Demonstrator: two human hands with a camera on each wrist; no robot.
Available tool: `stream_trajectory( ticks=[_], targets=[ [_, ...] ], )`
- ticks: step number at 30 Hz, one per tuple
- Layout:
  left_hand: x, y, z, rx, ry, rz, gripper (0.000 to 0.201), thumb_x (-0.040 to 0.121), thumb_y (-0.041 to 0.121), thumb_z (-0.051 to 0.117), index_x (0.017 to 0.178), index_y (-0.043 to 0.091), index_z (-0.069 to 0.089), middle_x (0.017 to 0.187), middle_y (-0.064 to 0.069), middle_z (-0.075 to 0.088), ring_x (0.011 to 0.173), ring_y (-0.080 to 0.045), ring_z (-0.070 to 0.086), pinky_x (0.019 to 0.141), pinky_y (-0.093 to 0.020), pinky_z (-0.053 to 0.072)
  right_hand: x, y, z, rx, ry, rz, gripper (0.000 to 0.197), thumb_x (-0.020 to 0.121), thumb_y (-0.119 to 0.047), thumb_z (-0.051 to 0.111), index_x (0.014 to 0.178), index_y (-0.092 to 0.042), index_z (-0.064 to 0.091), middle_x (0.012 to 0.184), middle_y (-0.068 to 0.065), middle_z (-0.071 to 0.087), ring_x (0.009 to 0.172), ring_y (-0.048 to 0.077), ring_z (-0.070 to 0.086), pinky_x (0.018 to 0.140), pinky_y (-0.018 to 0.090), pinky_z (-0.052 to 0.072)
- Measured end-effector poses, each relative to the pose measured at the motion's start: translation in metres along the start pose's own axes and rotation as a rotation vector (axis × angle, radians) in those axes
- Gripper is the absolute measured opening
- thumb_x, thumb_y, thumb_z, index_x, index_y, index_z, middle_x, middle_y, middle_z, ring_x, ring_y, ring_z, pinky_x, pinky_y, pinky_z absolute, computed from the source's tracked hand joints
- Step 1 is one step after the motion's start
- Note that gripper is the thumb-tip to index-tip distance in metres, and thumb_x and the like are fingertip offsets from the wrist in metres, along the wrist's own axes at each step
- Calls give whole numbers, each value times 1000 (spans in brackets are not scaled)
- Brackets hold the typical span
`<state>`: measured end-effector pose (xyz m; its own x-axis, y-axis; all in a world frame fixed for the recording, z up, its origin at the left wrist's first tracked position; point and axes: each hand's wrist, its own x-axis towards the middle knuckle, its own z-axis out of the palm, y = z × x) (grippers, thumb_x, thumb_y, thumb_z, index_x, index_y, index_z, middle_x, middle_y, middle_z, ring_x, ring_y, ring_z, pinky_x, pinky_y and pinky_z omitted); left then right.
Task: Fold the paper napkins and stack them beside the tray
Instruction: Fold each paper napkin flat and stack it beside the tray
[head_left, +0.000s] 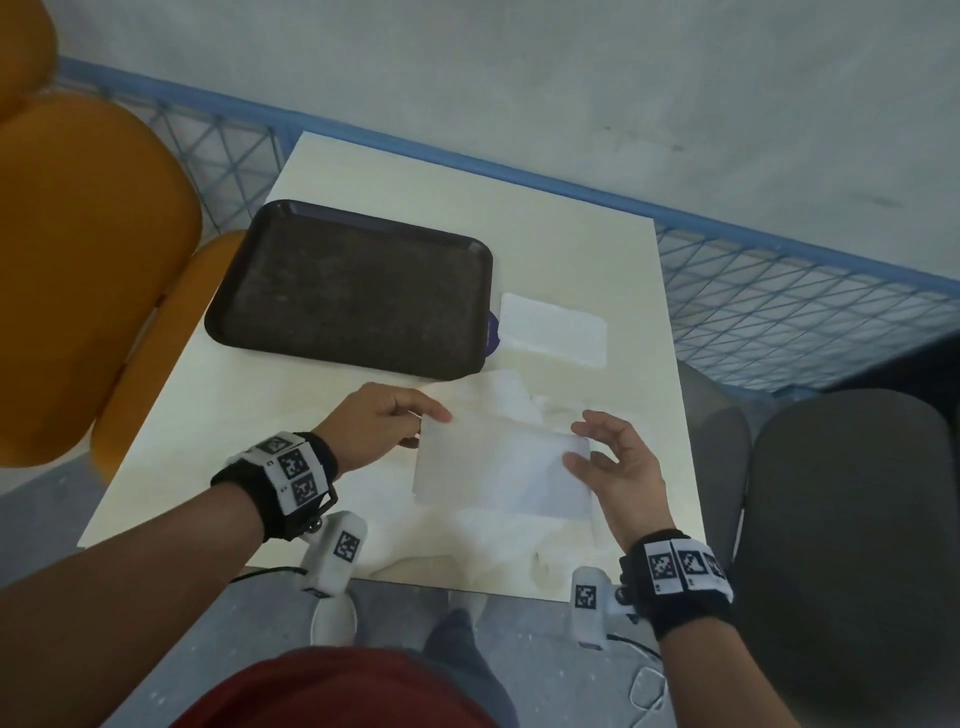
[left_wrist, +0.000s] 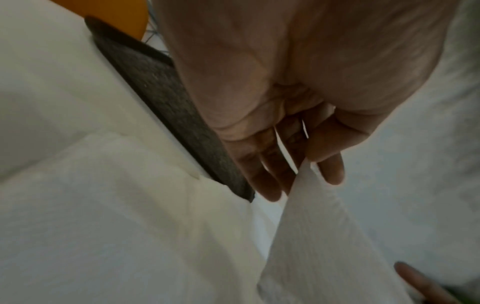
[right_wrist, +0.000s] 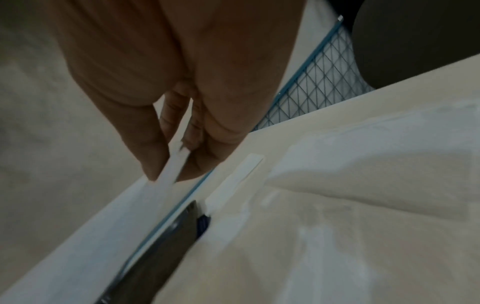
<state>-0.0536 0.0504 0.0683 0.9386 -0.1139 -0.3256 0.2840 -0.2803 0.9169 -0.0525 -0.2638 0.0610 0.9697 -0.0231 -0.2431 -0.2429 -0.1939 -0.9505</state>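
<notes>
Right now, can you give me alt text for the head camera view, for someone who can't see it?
Two hands hold a folded white napkin above a pale table, the left hand pinching its left end and the right hand its right end. Beyond it a dark tray lies empty, with one folded napkin beside its right edge and loose napkins under the hands.

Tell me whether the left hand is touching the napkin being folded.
Touching. The left wrist view shows the left hand pinching a corner of the napkin between thumb and fingers; the head view agrees.
</notes>
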Motion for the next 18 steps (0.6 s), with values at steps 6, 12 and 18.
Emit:
stream_trajectory(
  ticks=[6, 12, 18],
  targets=[
    [11, -46, 38, 559, 4, 44, 39, 95, 12, 49, 128, 30, 59, 138, 5, 53, 126, -16, 49, 108, -32, 39, 11, 46, 7, -482, -73, 60, 44, 89, -14, 72, 125, -36, 61, 136, -16, 58, 120, 15, 60, 94, 23, 50],
    [16, -65, 95, 1070, -232, 205, 56, 101, 20, 36, 156, 20, 21, 164, -1, 18, 149, -22, 20, 120, -38, 22, -5, 71, 46, -1041, -307, -180, 59, 104, -43, 44, 158, -24, 29, 168, -4, 16, 155, 20, 12, 125, 43, 9],
    [15, -81, 104, 1188, -200, 225, 58, 97, 13, 33, 154, 19, 26, 164, -1, 18, 149, -24, 19, 120, -39, 18, -6, 88, 64, -1315, -486, -79, 69, 103, -59, 17, 161, -25, 2, 169, -10, -6, 156, 15, -6, 122, 61, -5]
  ],
)
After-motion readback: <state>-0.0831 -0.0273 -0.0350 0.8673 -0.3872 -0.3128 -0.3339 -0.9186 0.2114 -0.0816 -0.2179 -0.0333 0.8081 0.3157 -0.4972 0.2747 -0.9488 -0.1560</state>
